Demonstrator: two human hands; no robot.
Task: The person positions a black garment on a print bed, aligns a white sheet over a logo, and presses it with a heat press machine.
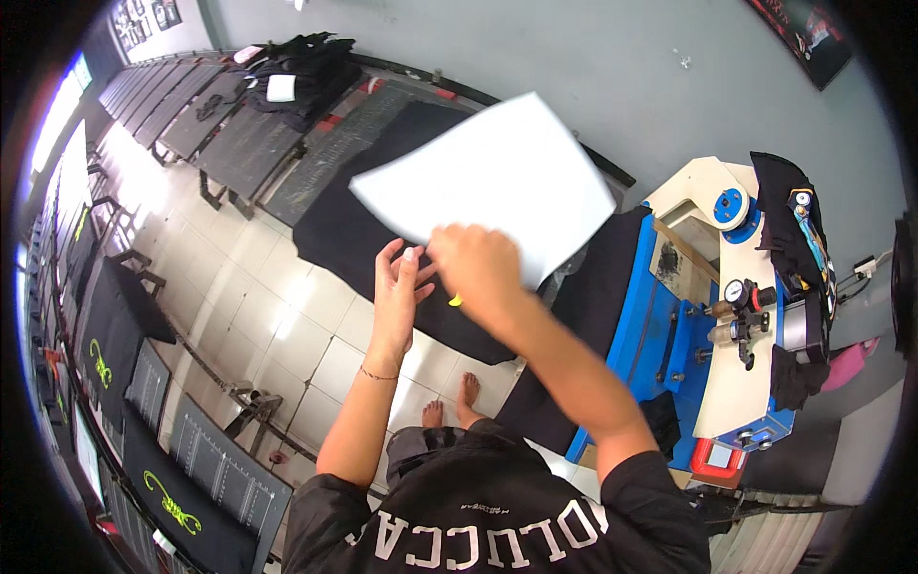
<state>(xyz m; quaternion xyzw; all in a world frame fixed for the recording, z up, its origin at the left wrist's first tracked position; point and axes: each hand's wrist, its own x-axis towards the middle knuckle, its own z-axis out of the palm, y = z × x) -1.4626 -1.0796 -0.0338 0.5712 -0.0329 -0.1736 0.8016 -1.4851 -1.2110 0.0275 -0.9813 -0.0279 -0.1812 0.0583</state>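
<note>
A large white sheet (497,182), paper-like and slightly curved, is held up over a black garment (382,143) spread flat on a dark board. My right hand (478,273) is closed at the sheet's near edge, its fingertips mostly hidden behind the knuckles. Just left of it, my left hand (397,287) is raised palm inward with curled, separated fingers. Nothing shows in that hand, and its fingertips come close to the sheet's near corner. A small yellow patch (455,300) peeks out below my right hand; what it belongs to is hidden.
To the right stands a blue and cream press machine (732,316) with a gauge. Dark boards (239,143) run along the wall, with a pile of black garments (306,77). Black pieces with yellow-green prints (172,502) lie on boards at left. Pale tiled floor (330,373) lies between.
</note>
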